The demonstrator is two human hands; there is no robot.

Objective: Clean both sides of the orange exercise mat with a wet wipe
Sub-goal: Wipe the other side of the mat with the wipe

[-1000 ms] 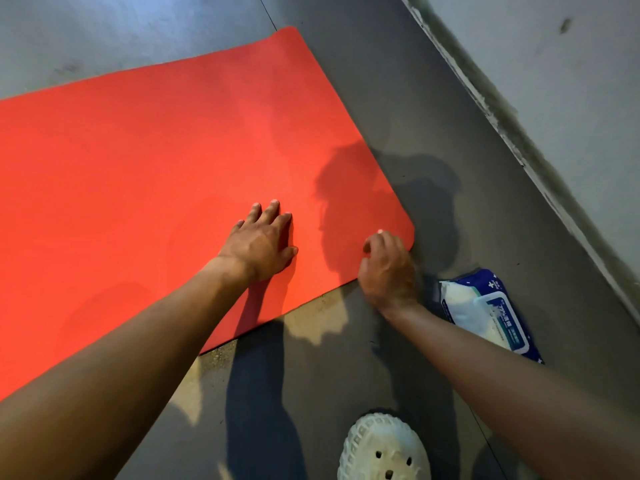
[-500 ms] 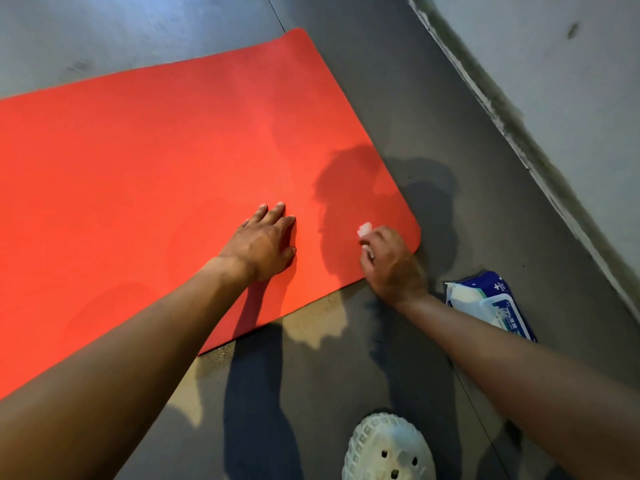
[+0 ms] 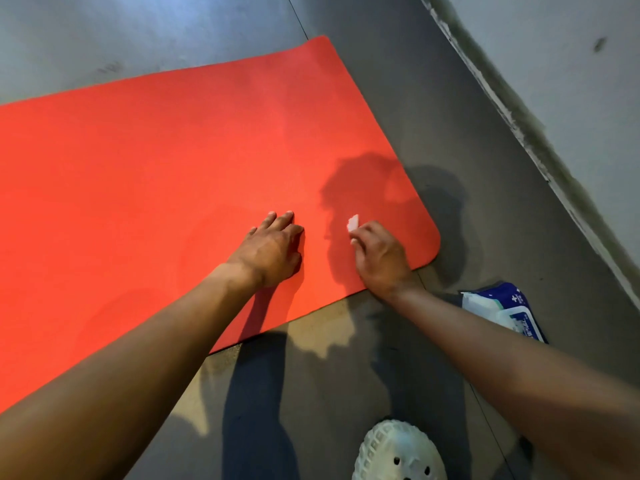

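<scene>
Nearest me, well short of the orange mat (image 3: 156, 161), the toe of a white shoe (image 3: 398, 452) stands on the grey floor (image 3: 346, 393), and a blue and white pack of wipes (image 3: 509, 310) lies on the floor just off the mat's near right corner. At that corner the right hand (image 3: 381, 258) has its fingers curled round a wet wipe (image 3: 353, 223), and this is what has changed. A second ago the hand sat right at the mat's near edge with the wipe hidden under it. Now it has slid further in over the mat, and a white tip of the wipe pokes out ahead of the knuckles, down on the orange surface. Beside it, a little further in from the corner, the left hand (image 3: 273, 247) has not moved: it lies flat with fingers straight, pressing the mat to the floor. The mat itself lies spread out flat, running away to my left and out of view, its far right corner reaching toward the wall (image 3: 571, 81) beyond. I'd judge a wiping stroke has just begun at this corner, with nearly all of the upper face still to cover, and I can pick out no damp trail yet. The underside has not been turned up, so the task looks to be in its early part.
</scene>
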